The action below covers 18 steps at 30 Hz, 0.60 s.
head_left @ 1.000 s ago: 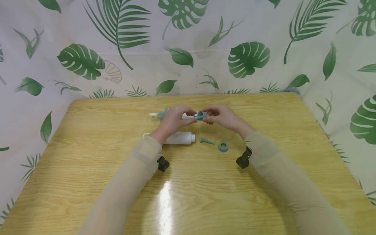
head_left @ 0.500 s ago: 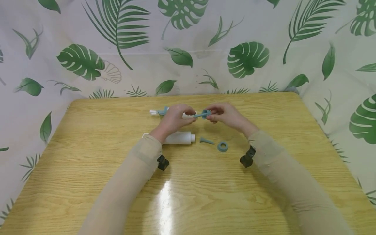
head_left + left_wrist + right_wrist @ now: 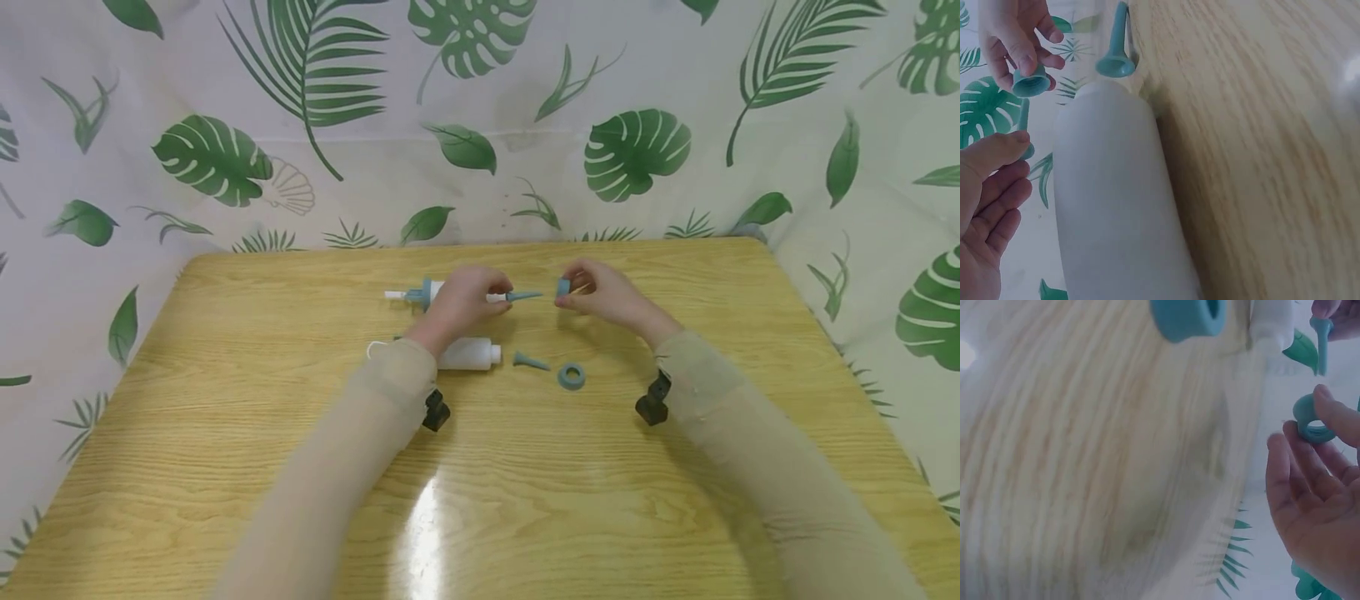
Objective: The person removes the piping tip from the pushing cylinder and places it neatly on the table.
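Observation:
My left hand (image 3: 471,293) pinches a teal nozzle (image 3: 525,295) near its flared base, the thin end pointing right. A white part shows between those fingers; whether it touches the nozzle's base I cannot tell. Off to the right, my right hand (image 3: 603,292) holds a teal screw ring (image 3: 562,287) between thumb and fingers, apart from the nozzle tip. The ring's threaded inside (image 3: 1032,84) is visible in the left wrist view. Behind the left hand lies a white object with a teal collar (image 3: 427,293) and a white tip; the hand hides its middle.
A white bottle (image 3: 468,354) lies on its side below the left hand, partly behind the wrist, its neck pointing right. Right of it on the wooden table (image 3: 525,483) lie a loose teal nozzle (image 3: 531,361) and a second teal ring (image 3: 572,377). A leaf-patterned cloth (image 3: 360,150) hangs behind.
My right hand has moved right with the teal ring, drawing it off from around the nozzle and leaving a gap. My left hand has stayed nearly in place, holding the nozzle.

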Each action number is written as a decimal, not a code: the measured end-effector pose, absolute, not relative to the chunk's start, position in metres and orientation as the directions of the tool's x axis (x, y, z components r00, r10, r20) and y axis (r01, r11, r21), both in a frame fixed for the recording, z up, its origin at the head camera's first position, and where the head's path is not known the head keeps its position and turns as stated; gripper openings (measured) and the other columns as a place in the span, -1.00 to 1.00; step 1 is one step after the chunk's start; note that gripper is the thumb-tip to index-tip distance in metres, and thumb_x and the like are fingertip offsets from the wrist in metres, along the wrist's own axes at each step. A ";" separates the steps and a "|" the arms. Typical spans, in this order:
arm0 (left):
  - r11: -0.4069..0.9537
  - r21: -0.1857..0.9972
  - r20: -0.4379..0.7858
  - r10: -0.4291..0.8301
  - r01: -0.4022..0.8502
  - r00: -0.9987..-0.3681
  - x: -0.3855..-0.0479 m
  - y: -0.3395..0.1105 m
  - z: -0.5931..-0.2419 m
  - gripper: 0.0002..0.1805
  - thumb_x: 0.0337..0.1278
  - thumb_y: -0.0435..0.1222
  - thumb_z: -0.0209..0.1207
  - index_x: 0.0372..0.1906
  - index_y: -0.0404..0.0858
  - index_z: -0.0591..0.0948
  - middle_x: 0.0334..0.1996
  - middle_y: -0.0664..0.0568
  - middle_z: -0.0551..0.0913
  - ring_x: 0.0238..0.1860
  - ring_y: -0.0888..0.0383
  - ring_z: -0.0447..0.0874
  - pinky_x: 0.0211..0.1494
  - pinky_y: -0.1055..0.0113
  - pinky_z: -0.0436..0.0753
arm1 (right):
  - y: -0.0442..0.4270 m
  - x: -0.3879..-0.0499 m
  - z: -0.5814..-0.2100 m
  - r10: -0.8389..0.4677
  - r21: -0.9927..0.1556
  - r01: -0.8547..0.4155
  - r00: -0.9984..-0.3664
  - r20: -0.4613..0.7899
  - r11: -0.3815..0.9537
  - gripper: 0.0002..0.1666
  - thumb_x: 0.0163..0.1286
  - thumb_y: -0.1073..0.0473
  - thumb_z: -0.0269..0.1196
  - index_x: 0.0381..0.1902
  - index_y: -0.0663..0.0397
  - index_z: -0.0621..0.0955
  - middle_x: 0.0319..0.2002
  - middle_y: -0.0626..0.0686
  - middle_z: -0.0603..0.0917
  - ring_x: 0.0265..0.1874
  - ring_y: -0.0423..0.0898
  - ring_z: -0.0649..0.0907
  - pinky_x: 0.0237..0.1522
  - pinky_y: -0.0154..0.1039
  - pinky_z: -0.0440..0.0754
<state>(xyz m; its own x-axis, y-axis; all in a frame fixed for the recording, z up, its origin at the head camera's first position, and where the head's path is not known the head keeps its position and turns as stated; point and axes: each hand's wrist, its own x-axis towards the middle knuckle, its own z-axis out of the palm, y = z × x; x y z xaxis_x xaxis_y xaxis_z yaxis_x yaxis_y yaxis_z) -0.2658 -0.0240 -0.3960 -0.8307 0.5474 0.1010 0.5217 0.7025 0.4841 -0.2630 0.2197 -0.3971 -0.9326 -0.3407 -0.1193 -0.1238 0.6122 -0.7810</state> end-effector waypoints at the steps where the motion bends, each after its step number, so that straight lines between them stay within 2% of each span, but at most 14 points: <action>1: 0.711 0.462 0.099 0.552 0.530 -0.828 -0.267 -0.021 -0.396 -0.78 0.18 -0.27 0.27 -0.09 -0.22 0.68 -0.12 0.02 0.68 -0.07 0.13 0.59 0.03 0.32 0.54 | 0.220 -0.264 -0.398 -0.339 -0.768 -0.133 -0.934 -0.115 0.626 -0.47 0.34 0.10 0.27 0.14 0.25 0.39 0.03 0.27 0.53 0.03 0.15 0.52 0.00 -0.01 0.53; 5: 0.740 0.377 0.088 0.569 0.556 -0.817 -0.270 -0.010 -0.395 -0.79 0.18 -0.25 0.27 -0.10 -0.20 0.69 -0.13 0.05 0.68 -0.07 0.15 0.59 0.04 0.32 0.53 | 0.221 -0.266 -0.400 -0.335 -0.712 -0.174 -0.938 -0.091 0.680 -0.50 0.34 0.04 0.26 0.12 0.18 0.45 -0.03 0.24 0.55 -0.04 0.13 0.53 -0.12 -0.05 0.52; 9: 0.757 0.258 0.067 0.606 0.600 -0.793 -0.275 0.003 -0.399 -0.77 0.18 -0.23 0.27 -0.08 -0.18 0.69 -0.12 0.08 0.69 -0.08 0.17 0.60 0.04 0.34 0.53 | 0.222 -0.269 -0.404 -0.353 -0.633 -0.241 -0.934 -0.054 0.736 -0.56 0.33 0.06 0.27 0.07 0.18 0.52 -0.11 0.23 0.57 -0.13 0.12 0.54 -0.19 -0.04 0.51; 13: 0.758 0.128 0.045 0.639 0.639 -0.768 -0.277 0.013 -0.404 -0.77 0.17 -0.21 0.28 -0.08 -0.17 0.70 -0.15 0.08 0.70 -0.13 0.17 0.62 -0.01 0.35 0.54 | 0.224 -0.272 -0.410 -0.374 -0.566 -0.278 -0.926 -0.058 0.776 -0.58 0.32 0.12 0.29 0.04 0.26 0.53 -0.09 0.27 0.57 -0.10 0.17 0.53 -0.12 0.06 0.51; 18: 0.776 0.037 0.019 0.629 0.629 -0.777 -0.277 0.019 -0.409 -0.80 0.12 -0.17 0.31 -0.19 -0.16 0.71 -0.26 0.09 0.70 -0.22 0.17 0.60 -0.09 0.34 0.56 | 0.226 -0.274 -0.417 -0.397 -0.491 -0.312 -0.914 -0.078 0.813 -0.58 0.28 0.20 0.29 0.03 0.33 0.55 -0.09 0.31 0.58 -0.07 0.21 0.53 -0.03 0.10 0.50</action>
